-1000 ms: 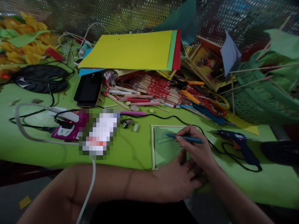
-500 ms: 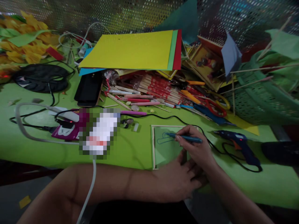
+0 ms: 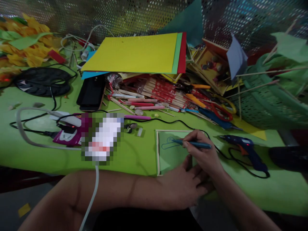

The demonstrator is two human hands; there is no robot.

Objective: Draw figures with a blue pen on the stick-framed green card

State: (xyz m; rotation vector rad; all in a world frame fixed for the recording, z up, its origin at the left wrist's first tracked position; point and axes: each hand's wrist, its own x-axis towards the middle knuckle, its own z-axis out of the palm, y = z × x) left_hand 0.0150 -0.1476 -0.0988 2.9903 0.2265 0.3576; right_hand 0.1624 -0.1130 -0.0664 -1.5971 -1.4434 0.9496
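Head view: the left forearm [image 3: 115, 189] stretches rightward along the near edge of the green table [image 3: 134, 154], ending in the left hand [image 3: 179, 187], back upward; the right forearm [image 3: 243, 195] slants in from the lower right, the right hand [image 3: 204, 155] angled toward the left. The left hand is loosely spread – thumb and fingers a little apart – over the lower part of a green panel [image 3: 172, 162]; the right is closed in a writing grip on a blue pen [image 3: 196, 144], its tip at the panel beside a thin, looped blue outline [image 3: 166, 146]; the hands overlap in view, and whether they touch I cannot tell. Leftmost sits a glossy magenta power strip [image 3: 64, 138]; then smooth yellow card [image 3: 132, 53] above bundled wooden sticks [image 3: 160, 89]; the panel, flat and angular, lies right of centre, edged with slim pale strips [image 3: 158, 154]; farther right – a blue plastic glue gun [image 3: 250, 152] and a perforated green basket [image 3: 260, 102].
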